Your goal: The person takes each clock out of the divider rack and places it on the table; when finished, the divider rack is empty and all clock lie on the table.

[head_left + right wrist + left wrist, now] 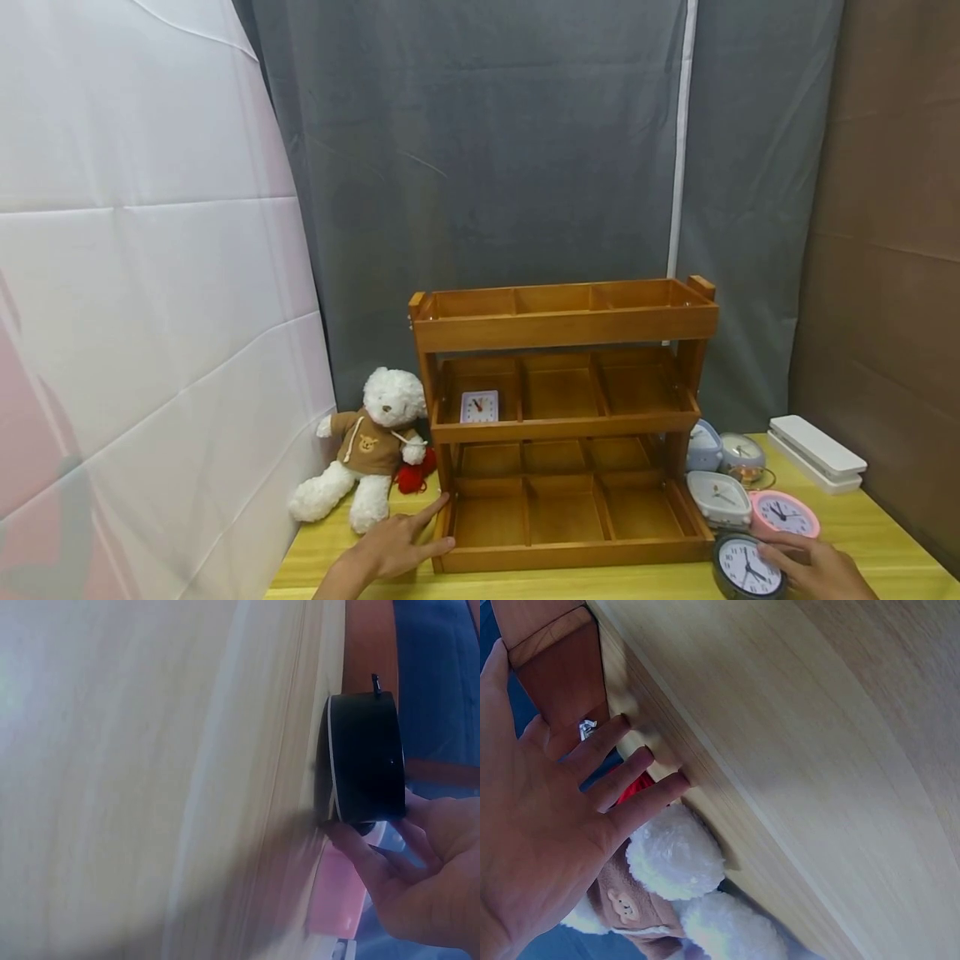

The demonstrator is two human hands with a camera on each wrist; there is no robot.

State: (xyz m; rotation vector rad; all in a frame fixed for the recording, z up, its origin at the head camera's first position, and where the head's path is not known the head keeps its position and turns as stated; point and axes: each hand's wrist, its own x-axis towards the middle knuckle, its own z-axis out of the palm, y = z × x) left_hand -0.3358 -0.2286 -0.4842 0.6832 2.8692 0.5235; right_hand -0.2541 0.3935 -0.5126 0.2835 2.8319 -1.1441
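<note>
A round black alarm clock with a white dial is at the right front corner of the wooden rack. My right hand pinches its right edge between thumb and fingers; the right wrist view shows the clock's dark casing side-on. At the rack's lower left corner, my left hand has its fingers spread, with index finger and thumb reaching to the side panel. It holds nothing. A small square lilac-edged clock leans in the left compartment of the rack's middle tier.
Right of the rack cluster a pink clock, a white square clock, a blue clock and a rounded grey clock. Behind them lies a white box-like object. A white teddy bear sits left, beside something red.
</note>
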